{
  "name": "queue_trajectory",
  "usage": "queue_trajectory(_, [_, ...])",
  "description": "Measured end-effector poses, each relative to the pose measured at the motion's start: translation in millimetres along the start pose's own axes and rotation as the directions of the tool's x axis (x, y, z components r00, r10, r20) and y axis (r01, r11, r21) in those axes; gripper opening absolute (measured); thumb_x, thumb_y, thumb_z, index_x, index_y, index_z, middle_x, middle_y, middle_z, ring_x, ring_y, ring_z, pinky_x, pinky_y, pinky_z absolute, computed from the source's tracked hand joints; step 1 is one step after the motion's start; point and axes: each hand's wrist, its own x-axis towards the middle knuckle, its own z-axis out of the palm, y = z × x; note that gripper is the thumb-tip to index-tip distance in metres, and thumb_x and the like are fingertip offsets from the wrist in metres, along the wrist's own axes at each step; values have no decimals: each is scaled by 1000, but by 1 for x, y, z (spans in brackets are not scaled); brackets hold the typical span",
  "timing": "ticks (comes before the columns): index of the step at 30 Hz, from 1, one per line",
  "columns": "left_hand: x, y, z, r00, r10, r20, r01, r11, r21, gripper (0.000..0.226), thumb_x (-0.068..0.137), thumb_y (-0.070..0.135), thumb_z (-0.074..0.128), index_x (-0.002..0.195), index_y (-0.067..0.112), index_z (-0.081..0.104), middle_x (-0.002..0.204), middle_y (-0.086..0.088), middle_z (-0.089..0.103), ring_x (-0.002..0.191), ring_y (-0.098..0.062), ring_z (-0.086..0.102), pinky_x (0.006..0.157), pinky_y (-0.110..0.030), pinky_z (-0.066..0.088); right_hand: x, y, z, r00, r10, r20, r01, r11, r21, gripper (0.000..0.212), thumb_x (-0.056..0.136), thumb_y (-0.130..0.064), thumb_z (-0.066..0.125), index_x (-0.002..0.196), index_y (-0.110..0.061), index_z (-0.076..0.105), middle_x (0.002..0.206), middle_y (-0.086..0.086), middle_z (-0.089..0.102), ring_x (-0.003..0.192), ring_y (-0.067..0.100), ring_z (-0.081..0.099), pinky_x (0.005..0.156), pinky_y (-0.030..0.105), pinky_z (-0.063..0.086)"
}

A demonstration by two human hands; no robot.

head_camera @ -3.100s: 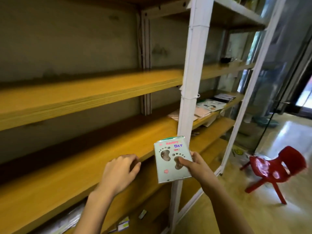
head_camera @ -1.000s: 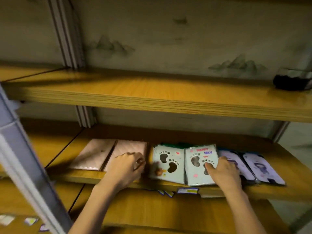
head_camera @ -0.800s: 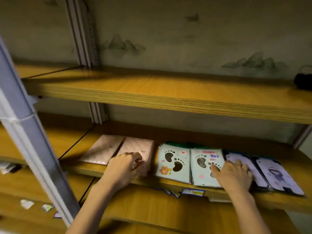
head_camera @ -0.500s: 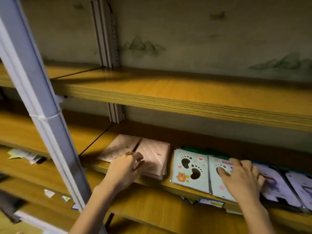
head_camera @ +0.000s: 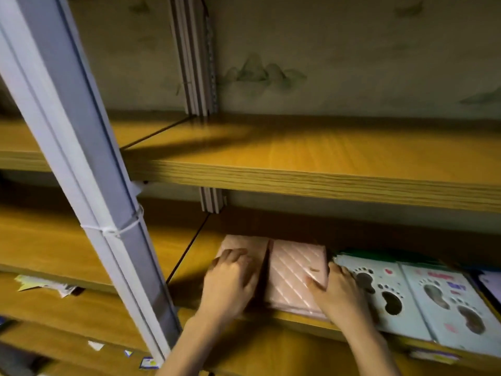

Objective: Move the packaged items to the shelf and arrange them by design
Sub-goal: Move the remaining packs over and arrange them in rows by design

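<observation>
Head cam: squaring the pink pair on the lower shelf (head_camera: pixel 187 270), next to the footprint set.

L hand (head_camera: pixel 230 283) lies on the left pink packet (head_camera: pixel 245 243), fingers loosely bent, gripping nothing. R hand (head_camera: pixel 343 294) has its thumb on the right pink packet (head_camera: pixel 294 272), fingers bent over the seam w/ the footprint packet (head_camera: pixel 385 294); pinch or push, can't tell, too blurry. I'd slide, not lift: nudge both pinks back till flush, since the right one overhangs the front lip. All packets lie flat, long axis front-to-back. The pinks splay slightly apart at the front. Footprint toes point toward the back wall.
</observation>
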Motion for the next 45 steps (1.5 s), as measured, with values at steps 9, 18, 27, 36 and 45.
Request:
queue_trajectory(9, [5,4,29,977,207,54,-199,973,-121,67,82,50,16,123,20,58,140,4,47,135,-18,37,115,-34,19,-8,-17,11,981,179,-73,-168,977,133,59,88,-47,54,138,-19,40,143,6,43,135,26,35,114,42,29])
queue_trajectory(18, [3,0,23,991,130,40,-96,873,-478,69,82,59,22,137,22,44,145,9,39,137,-9,25,115,-24,17,-14,-34,14,950,276,-145,-137,789,599,51,85,-17,66,132,-20,47,122,3,59,112,23,55,96,44,47])
queue_trajectory(27, [10,-76,1,937,-242,250,338,805,-487,48,92,34,51,136,16,43,140,-6,44,129,-23,40,110,-33,29,-15,-102,57,991,26,131,-94,835,543,71,93,-26,56,151,-21,15,152,-3,33,136,17,37,113,35,32])
queue_trajectory(36, [-2,-80,10,941,-206,269,304,865,-399,68,91,30,55,147,18,19,146,-7,32,134,-22,31,112,-33,26,-19,-115,64,990,-69,126,41,975,216,66,97,-24,48,151,-14,12,154,0,27,141,17,28,111,24,28])
queue_trajectory(45, [-3,-71,12,949,-232,215,287,917,-277,65,92,38,49,147,19,18,155,-5,21,143,-21,17,118,-35,16,-17,-111,66,983,-153,105,147,987,68,63,98,-29,42,151,-23,9,158,-2,17,145,20,12,118,35,13])
